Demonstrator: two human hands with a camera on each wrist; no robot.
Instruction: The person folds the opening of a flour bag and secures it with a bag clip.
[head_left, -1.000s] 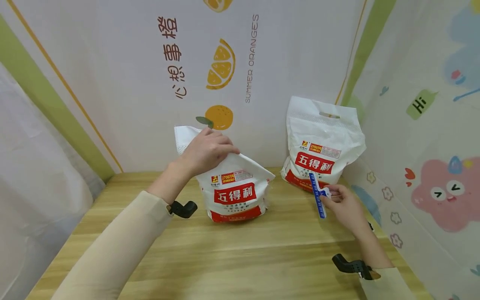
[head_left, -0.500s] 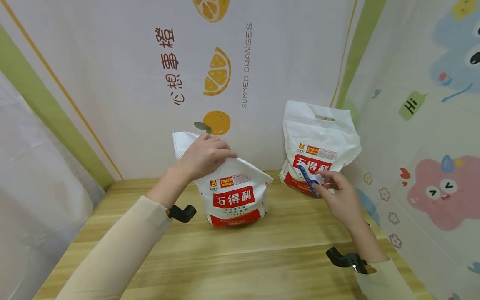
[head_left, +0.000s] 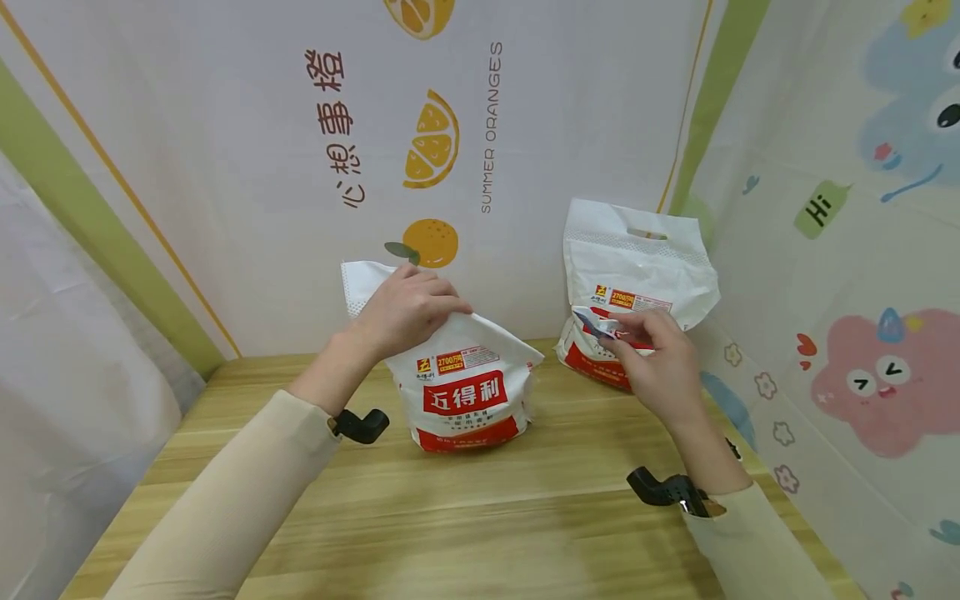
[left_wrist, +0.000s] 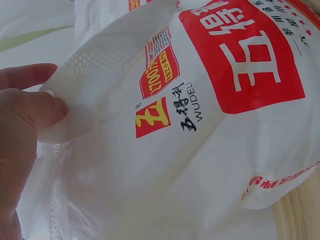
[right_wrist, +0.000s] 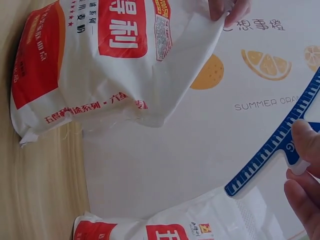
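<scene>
A white and red flour bag [head_left: 465, 392] stands on the wooden table, its upper part folded over to one side. My left hand [head_left: 412, 310] grips its top edge; in the left wrist view the thumb [left_wrist: 45, 107] presses on the white plastic. My right hand [head_left: 660, 362] pinches a long blue and white clip [right_wrist: 267, 152] with a piano-key pattern by its handle. In the head view the clip overlaps the front of a second flour bag [head_left: 637, 258], and fingers partly cover it. The right wrist view shows the clip apart from the first bag.
That second bag, with a cut-out handle at its top, stands upright at the back right. A white cloth [head_left: 255, 167] printed with oranges hangs behind the wooden table [head_left: 450, 517]. To the right is a cartoon-printed cloth [head_left: 787, 333].
My right hand has moved up and left with the clip, which has turned from nearly upright to slanted. The left hand keeps its hold on the bag. The view has shifted slightly.
</scene>
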